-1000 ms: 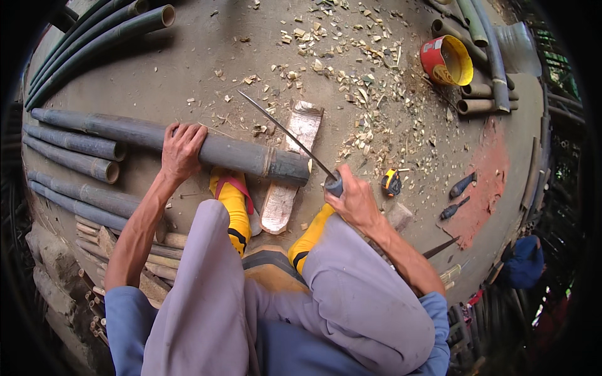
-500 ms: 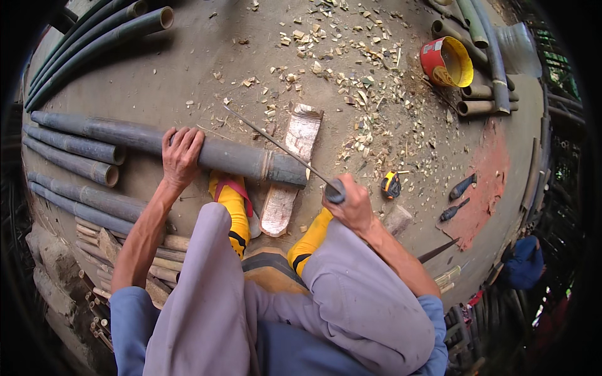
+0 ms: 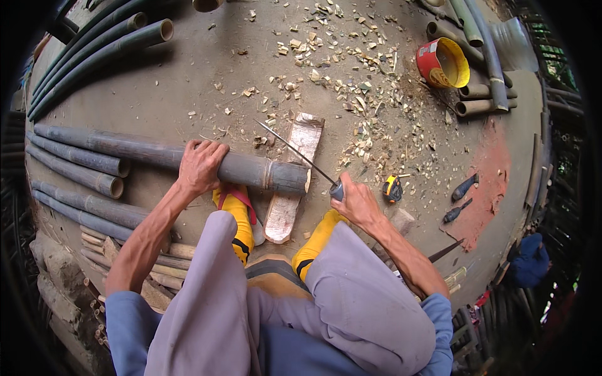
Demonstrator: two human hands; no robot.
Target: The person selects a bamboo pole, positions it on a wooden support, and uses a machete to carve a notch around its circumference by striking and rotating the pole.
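Observation:
My left hand [image 3: 202,165] is closed over the top of a dark, thick bamboo pole [image 3: 241,169], a little left of its ring-like node. The pole's cut right end lies across a pale, hollowed wooden block [image 3: 282,216]. In my right hand [image 3: 359,200] is the dark handle of a long-bladed knife [image 3: 293,149]. Its blade looks thin from here and slants up and left, over the block and past the pole's end. Whether the blade touches the pole, I cannot tell. My feet in yellow socks stand on either side of the block's near end.
Bamboo poles [image 3: 75,203] lie at left, others [image 3: 119,47] at far left. Chips [image 3: 370,94] litter the ground beyond the block. To the right are a tape measure [image 3: 392,188], two dark tools [image 3: 461,197] on reddish ground, and a red-yellow tin [image 3: 442,62].
My left hand has shifted right along the pole, closer to the node. The knife's tip has moved right and nearer, while the right hand stays at about the same spot.

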